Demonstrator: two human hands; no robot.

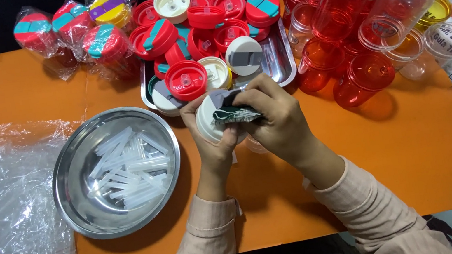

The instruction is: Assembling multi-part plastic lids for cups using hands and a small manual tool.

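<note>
A round white lid [208,125] with a grey flap on top is held tilted on edge, just in front of the steel tray [282,60] heaped with red, teal and white lids. Pressed against its face is a crumpled dark green and white cloth [234,114], covering most of the lid's right half. Both sit above the orange counter [416,135], right of the steel bowl [69,184].

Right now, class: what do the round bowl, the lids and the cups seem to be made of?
Round bowl: apparently steel, polished; it mirrors light. Lids: likely plastic, opaque red, white and teal, smooth with a slight sheen. Cups: probably clear plastic, tinted red; you see through them.
</note>
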